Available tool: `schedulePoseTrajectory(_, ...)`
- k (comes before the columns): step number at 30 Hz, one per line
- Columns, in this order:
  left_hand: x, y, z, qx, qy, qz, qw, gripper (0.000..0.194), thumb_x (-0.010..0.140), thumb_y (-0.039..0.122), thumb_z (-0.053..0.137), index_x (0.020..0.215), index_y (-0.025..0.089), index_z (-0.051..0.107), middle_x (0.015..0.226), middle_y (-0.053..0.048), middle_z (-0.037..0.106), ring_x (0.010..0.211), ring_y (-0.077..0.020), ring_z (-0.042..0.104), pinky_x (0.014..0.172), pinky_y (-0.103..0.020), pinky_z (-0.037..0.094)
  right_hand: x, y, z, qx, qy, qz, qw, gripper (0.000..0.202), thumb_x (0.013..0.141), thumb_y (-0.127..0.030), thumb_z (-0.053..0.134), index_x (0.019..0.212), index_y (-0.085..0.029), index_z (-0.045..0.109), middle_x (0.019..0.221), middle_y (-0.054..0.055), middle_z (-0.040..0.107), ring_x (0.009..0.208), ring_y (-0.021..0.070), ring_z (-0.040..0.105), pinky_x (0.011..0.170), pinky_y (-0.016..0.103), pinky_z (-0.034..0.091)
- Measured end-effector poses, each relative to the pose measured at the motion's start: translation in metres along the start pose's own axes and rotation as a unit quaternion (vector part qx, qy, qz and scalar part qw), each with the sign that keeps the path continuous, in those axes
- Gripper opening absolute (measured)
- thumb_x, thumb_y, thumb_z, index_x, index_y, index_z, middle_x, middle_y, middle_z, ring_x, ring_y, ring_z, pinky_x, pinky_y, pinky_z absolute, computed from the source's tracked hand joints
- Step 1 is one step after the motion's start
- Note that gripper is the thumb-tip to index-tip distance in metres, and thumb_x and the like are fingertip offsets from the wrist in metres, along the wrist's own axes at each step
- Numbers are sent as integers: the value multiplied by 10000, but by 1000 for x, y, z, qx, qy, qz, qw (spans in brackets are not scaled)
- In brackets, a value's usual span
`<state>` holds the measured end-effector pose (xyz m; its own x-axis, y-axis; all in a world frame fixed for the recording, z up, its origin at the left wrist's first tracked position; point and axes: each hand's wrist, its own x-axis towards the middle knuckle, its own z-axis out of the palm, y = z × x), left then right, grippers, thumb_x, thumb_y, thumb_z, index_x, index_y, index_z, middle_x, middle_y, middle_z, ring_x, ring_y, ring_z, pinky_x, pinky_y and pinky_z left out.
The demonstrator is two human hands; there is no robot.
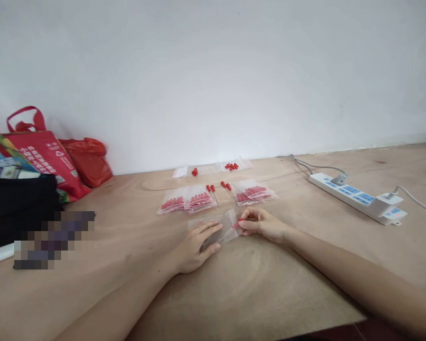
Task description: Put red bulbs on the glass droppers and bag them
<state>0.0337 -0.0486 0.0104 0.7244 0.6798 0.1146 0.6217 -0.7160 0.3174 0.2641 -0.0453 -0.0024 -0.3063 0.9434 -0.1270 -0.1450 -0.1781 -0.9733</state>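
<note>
A clear zip bag (228, 227) lies flat on the wooden table. My left hand (198, 244) rests on its left part, fingers spread. At the bag's right end, my right hand (261, 224) pinches a small red piece (240, 221) at the opening. Beyond my hands, filled bags with red pieces lie in a left group (200, 199) and a right group (254, 192). Between these groups are red-tipped thin sticks, a pair on the left (210, 188) and a pair on the right (226, 185).
Near the wall, clear bags carry loose red pieces (231, 166). A white power strip (353, 196) with grey cables lies at the right. Red bags (51, 158) and a black bag (21, 206) stand at the left, beside a blurred-out object (55, 239).
</note>
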Motion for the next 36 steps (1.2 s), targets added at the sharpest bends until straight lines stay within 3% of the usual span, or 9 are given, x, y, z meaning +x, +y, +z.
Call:
schedulePoseTrajectory(6, -1, 1, -2, -18, 9, -3, 1000, 434, 839, 341, 423, 1252, 213, 390, 1309, -68, 410, 1202, -214, 358, 996, -412, 294, 5, 5, 1, -6, -66, 17, 998, 328, 519, -289, 748, 657, -133, 495, 567, -10, 625, 541, 96, 603, 544, 222, 499)
schedulePoseTrajectory(11, -7, -9, -8, -55, 3, -23, 998, 431, 857, 372, 390, 1263, 230, 375, 1308, -58, 414, 1196, -209, 370, 989, -400, 311, 7, 2, -9, 5, -18, 9, 1000, 293, 519, -247, 747, 643, -135, 507, 534, -20, 611, 479, 80, 575, 495, 201, 482)
schedulePoseTrajectory(18, -9, -12, -9, -56, -16, 11, 998, 437, 824, 353, 465, 1240, 230, 415, 1295, -62, 430, 1199, -214, 371, 982, -402, 320, 6, 4, -8, -33, 24, -37, 998, 301, 507, -290, 745, 626, -149, 507, 529, -48, 578, 473, 66, 530, 498, 204, 450)
schedulePoseTrajectory(23, -7, -10, -7, -56, -8, 12, 998, 416, 825, 334, 463, 1222, 211, 443, 1277, -72, 451, 1180, -214, 396, 972, -394, 336, 8, 10, -5, -147, -5, -62, 987, 277, 545, -370, 708, 614, -152, 552, 474, -55, 515, 418, 62, 449, 431, 190, 373)
schedulePoseTrajectory(26, -7, -10, -7, -51, -1, 18, 999, 399, 824, 321, 462, 1208, 211, 459, 1265, -72, 465, 1172, -215, 405, 968, -397, 340, 5, 8, -6, -272, -50, -128, 952, 219, 655, -374, 619, 615, -159, 622, 602, -11, 550, 512, 82, 475, 478, 201, 383)
schedulePoseTrajectory(29, -8, -11, -6, -50, -2, 17, 999, 383, 822, 317, 464, 1190, 214, 478, 1268, -75, 462, 1175, -219, 403, 968, -405, 340, 1, -5, -8, -409, -59, -199, 889, 152, 705, -264, 556, 625, -193, 663, 682, 8, 576, 673, 123, 515, 610, 227, 405)
schedulePoseTrajectory(33, -9, -12, -5, -53, -10, 9, 998, 377, 826, 331, 461, 1187, 226, 485, 1293, -72, 430, 1196, -229, 375, 981, -421, 321, 13, -33, -8, -535, 19, -196, 822, 186, 688, -134, 495, 588, -186, 643, 567, 3, 580, 613, 132, 517, 615, 235, 391)
schedulePoseTrajectory(36, -10, -13, -5, -53, -3, 10, 999, 370, 824, 328, 465, 1183, 246, 488, 1301, -59, 421, 1198, -229, 370, 981, -421, 321, 43, -47, -4, -578, 120, -178, 787, 142, 685, -129, 502, 682, -165, 639, 699, 32, 632, 657, 137, 548, 617, 222, 391)
